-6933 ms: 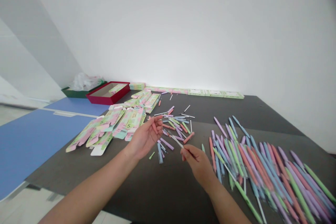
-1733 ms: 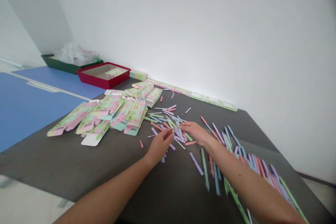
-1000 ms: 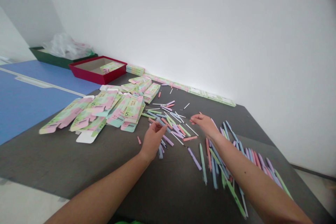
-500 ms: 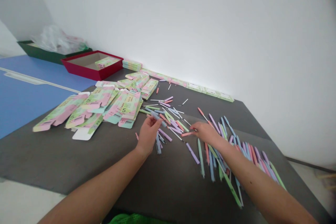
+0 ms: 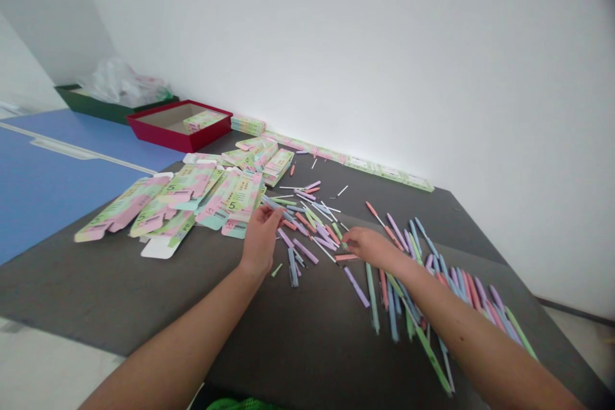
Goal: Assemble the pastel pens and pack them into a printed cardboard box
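**Open room on your near side**

Your left hand point(image 5: 260, 240) is at the pile of loose pen parts point(image 5: 307, 224), fingers curled at a pale blue barrel point(image 5: 271, 210); you can't clearly tell whether they grip it. Your right hand point(image 5: 368, 245), half-closed and equally unclear, sits at the pile's right edge, beside long pastel pens point(image 5: 391, 307). Flat printed cartons point(image 5: 230, 202) border the left; bare dark table point(image 5: 144, 288) lies open nearest you.

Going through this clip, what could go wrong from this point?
The right forearm passes low over the pastel pens and could brush them out of line. The left hand is close to the flat printed cartons and might knock them. The jumbled pen parts are mixed in colour, so mismatches seem possible.
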{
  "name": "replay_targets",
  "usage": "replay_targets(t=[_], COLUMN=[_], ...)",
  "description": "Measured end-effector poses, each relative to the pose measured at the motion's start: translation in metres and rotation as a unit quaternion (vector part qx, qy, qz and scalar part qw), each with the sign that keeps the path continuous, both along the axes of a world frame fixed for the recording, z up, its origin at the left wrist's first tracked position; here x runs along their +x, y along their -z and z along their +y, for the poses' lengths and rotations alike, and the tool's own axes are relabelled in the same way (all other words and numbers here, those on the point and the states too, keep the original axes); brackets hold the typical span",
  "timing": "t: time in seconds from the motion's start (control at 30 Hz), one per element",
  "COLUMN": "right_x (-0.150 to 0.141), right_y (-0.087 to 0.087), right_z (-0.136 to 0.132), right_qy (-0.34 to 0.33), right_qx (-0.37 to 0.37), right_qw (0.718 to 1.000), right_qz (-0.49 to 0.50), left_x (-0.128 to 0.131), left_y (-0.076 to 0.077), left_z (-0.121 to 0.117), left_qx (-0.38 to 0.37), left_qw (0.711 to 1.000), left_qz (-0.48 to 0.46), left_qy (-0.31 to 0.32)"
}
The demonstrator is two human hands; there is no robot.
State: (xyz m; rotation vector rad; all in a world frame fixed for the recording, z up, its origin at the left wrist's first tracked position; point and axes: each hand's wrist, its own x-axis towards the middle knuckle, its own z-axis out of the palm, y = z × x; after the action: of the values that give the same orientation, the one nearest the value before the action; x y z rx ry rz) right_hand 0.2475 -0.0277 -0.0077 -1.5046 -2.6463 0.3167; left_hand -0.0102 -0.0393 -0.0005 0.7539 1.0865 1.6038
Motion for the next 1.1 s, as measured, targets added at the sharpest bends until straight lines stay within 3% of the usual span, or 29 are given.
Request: replay_targets(t=[0.17, 0.33, 0.57, 0.83, 1.0, 1.1], right_x=[-0.034, -0.061, -0.072, -0.111, -0.122, -0.114], right_y=[0.001, 0.014, 0.011, 0.001, 0.001, -0.009], right_z=[0.029, 0.050, 0.060, 0.058, 0.064, 0.067], right_qy=[-0.031, -0.103, -0.013, 0.050, 0.106, 0.123], right_qx=[0.053, 0.038, 0.044, -0.017, -0.044, -0.080], right_qw=[0.998, 0.994, 0.999, 0.996, 0.993, 0.989], right_qz=[0.030, 0.025, -0.017, -0.077, -0.036, 0.035], left_x=[-0.005, -0.005, -0.001, 0.001, -0.002, -0.004], left_y=[0.000, 0.000, -0.005, -0.004, -0.003, -0.002], left_z=[0.003, 0.003, -0.001, -0.003, -0.001, 0.001], left_qx=[0.003, 0.002, -0.005, -0.009, 0.000, 0.007], left_qw=[1.000, 1.000, 1.000, 1.000, 1.000, 1.000], left_qz=[-0.004, -0.003, -0.002, -0.003, 0.001, 0.009], left_qy=[-0.017, -0.019, -0.004, -0.002, -0.001, -0.006])
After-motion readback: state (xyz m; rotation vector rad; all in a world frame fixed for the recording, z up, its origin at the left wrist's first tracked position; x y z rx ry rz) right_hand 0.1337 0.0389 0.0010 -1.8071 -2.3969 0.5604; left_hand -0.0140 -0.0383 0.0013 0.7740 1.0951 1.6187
